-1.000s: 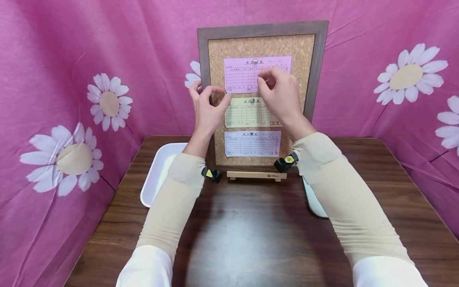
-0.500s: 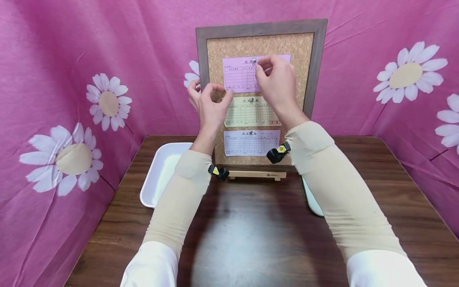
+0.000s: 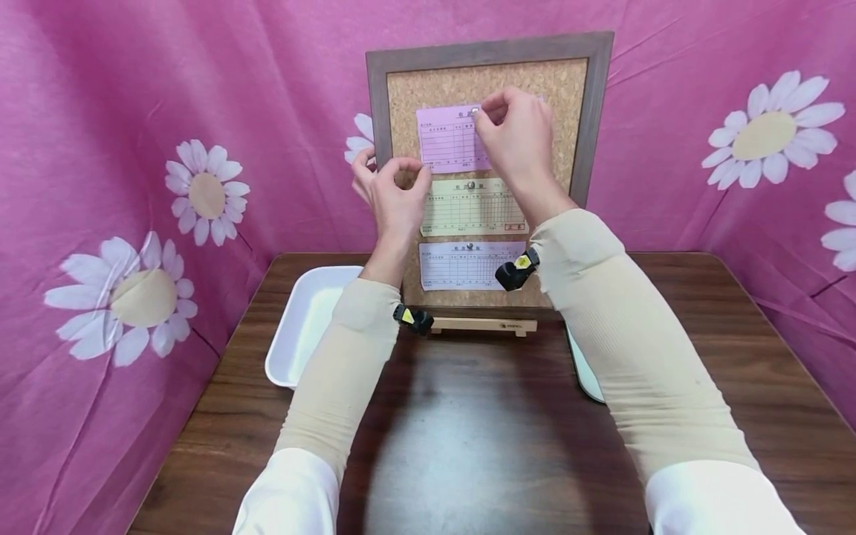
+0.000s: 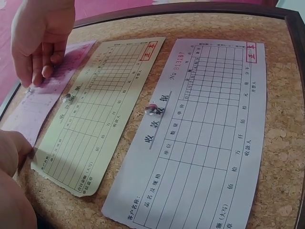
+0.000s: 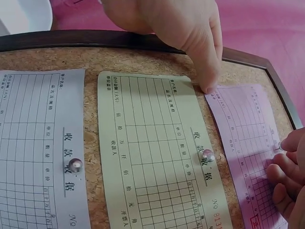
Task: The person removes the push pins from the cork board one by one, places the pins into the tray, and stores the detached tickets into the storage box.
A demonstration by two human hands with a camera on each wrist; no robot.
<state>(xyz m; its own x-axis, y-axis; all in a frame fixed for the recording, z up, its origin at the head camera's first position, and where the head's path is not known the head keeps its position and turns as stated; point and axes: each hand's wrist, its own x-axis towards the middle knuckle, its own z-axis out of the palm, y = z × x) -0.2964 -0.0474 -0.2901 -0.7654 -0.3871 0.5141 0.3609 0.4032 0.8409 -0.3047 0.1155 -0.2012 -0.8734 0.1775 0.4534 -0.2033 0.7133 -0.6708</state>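
- Pink receipt slip [image 3: 449, 138] is lying flat against the top part of the cork board [image 3: 488, 82], directly above the yellow slip [image 3: 471, 212].
- Cork board is standing upright in its dark wooden frame on a small wooden stand [image 3: 483, 325] at the back of the brown table [image 3: 468, 446], with a pink flowered cloth [image 3: 134, 148] hanging behind it.
- White tray [image 3: 301, 327] is sitting on the table to the left of the cork board; another tray's edge [image 3: 583, 371] is showing to the board's right, mostly hidden by the sleeve.
- Yellow slip and the white slip [image 3: 461, 266] are hanging pinned in the board's middle and bottom, each with a round-headed pin at its top centre.
- Right hand [image 3: 518, 145] is covering the pink slip's right half, thumb and forefinger pinching a small silver pin [image 3: 475, 111] at the slip's top centre.
- Left hand [image 3: 391, 193] is reaching to the board's left edge, fingers curling, a fingertip [image 5: 208, 87] pressing the pink slip's lower left corner against the cork.
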